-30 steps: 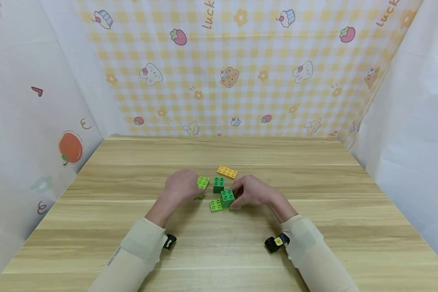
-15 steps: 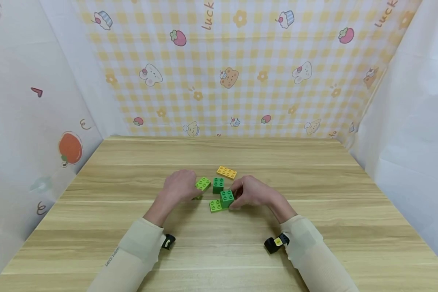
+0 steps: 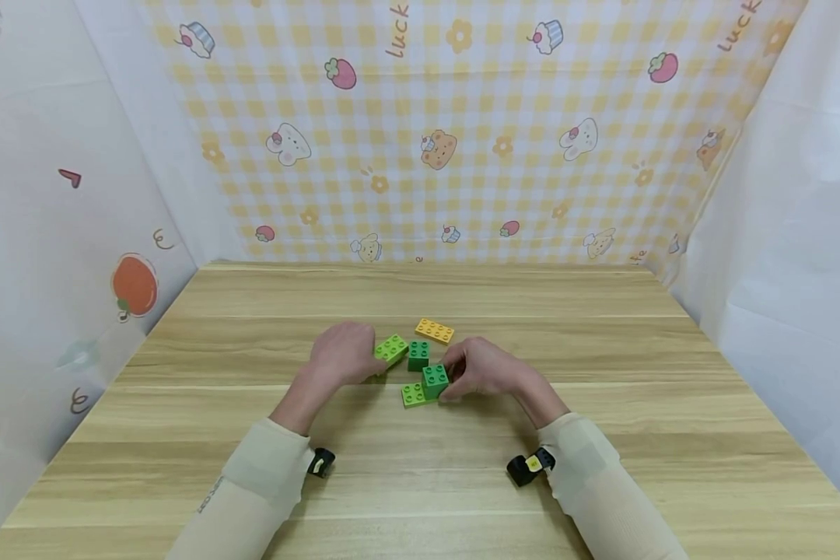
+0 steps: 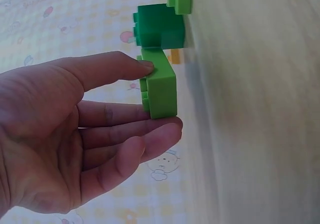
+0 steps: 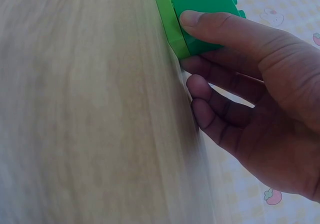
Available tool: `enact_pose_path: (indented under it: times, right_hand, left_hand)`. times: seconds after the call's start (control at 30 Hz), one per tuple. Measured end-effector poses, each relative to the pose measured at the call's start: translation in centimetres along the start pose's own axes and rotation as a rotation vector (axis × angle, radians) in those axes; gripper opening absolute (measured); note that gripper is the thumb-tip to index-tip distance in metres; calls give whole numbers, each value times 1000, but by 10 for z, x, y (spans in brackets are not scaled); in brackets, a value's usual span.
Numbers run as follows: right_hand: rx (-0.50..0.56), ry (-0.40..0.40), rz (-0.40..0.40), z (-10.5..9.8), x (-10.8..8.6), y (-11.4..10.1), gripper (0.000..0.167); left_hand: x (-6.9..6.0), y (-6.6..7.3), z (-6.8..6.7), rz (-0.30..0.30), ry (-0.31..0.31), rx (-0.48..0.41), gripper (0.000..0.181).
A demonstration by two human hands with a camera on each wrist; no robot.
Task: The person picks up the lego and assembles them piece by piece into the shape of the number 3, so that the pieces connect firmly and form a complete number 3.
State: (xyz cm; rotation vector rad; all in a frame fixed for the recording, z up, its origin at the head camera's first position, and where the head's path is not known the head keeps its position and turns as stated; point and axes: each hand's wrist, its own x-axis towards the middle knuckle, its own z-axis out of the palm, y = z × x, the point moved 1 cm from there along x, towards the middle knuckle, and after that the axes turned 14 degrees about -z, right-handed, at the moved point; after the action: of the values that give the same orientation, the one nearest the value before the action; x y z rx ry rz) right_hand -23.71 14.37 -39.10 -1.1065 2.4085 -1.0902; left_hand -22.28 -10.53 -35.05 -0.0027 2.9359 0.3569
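Note:
In the head view my left hand (image 3: 343,354) pinches a lime-green toy building brick (image 3: 392,350) between thumb and fingers. The left wrist view shows the thumb on one side of this brick (image 4: 162,89), fingers on the other. My right hand (image 3: 486,367) pinches a dark green square brick (image 3: 435,381), which sits on the right part of a flat lime-green brick (image 3: 413,394). Seen from the right wrist, the thumb presses against the dark green brick (image 5: 207,4). Between the hands stands a second dark green brick (image 3: 418,355), close to the lime-green one.
A flat yellow-orange brick (image 3: 435,330) lies behind the green ones on the wooden table (image 3: 420,482). A checked cloth (image 3: 406,155) with cartoon prints hangs behind the table, and pale sheets hang at both sides.
The lime-green brick in my left hand has turned clockwise, its far end now pointing more to the right. My left hand has shifted slightly left. The right hand stays in place.

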Motion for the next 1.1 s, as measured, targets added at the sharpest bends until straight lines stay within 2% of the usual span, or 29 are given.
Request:
enact_pose_path:
  times: [0.27, 0.5, 0.73, 0.9, 1.1]
  right_hand:
    - [2, -6, -5, 0, 0, 0, 25]
    - [2, -5, 1, 0, 0, 0, 25]
    - [1, -3, 4, 0, 0, -1, 25]
    - [1, -2, 5, 0, 0, -1, 25]
    - [3, 0, 5, 0, 0, -1, 25]
  left_hand:
    - [-6, 1, -9, 6, 12, -46, 41]
    - [-8, 1, -12, 31, 48, -72, 45]
    - [-9, 3, -14, 70, 85, -76, 41]
    - [-12, 5, -16, 93, 92, -77, 37]
    - [-16, 9, -19, 119, 99, -65, 40]
